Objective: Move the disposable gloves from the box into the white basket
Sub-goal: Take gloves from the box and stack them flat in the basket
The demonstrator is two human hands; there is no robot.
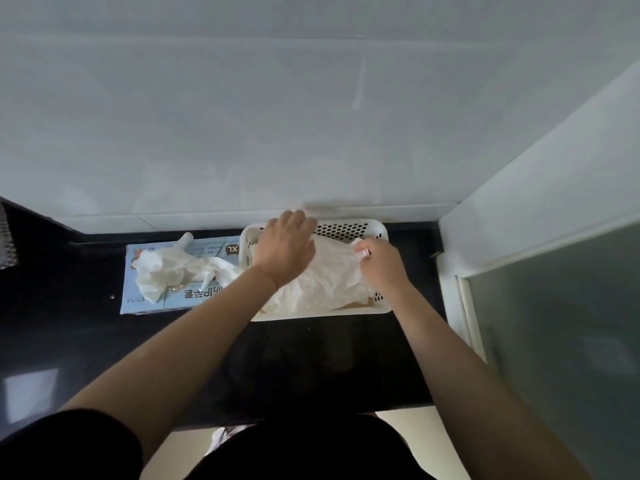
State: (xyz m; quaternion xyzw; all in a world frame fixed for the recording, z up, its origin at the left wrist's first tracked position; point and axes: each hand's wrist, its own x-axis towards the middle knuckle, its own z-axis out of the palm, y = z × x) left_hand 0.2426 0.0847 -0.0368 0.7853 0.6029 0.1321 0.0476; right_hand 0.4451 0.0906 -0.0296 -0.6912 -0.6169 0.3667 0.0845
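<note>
A white perforated basket (349, 227) stands on the black counter against the wall. A pile of thin white disposable gloves (325, 278) lies inside it. My left hand (285, 249) rests palm down on the pile's left part, its fingers reaching the basket's far rim. My right hand (381, 263) pinches the edge of the gloves at the pile's right side. Left of the basket lies the light-blue glove box (194, 296), marked XL. More white gloves (166, 268) spill from its opening, and one trails toward the basket.
The black counter (69, 323) runs left and toward me, ending at a front edge near my body. A white wall rises right behind the basket. At the right stands a white-framed frosted glass panel (554, 323). A grey mesh object (7, 237) shows at the far left.
</note>
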